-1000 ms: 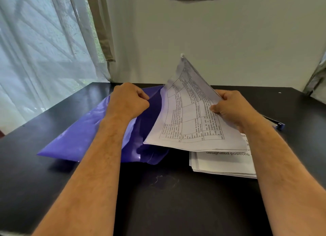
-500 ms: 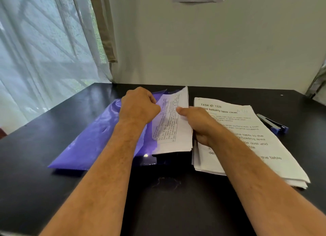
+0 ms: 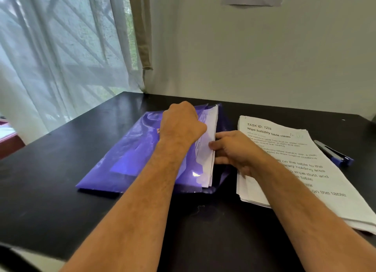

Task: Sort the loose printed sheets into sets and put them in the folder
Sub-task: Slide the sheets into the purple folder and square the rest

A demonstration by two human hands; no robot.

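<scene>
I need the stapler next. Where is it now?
In the head view the stapler lies on the black table at far right, just beyond the right edge of the paper stack.

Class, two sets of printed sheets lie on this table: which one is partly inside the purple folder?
The set by the hands, tucked under the purple folder cover. The other stack, headed "TASK ID: 1228", lies bare on the table.

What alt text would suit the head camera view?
The left hand holds open a purple plastic folder while the right hand pushes printed sheets inside. A paper stack and blue stapler lie rightward on the black table.
</scene>
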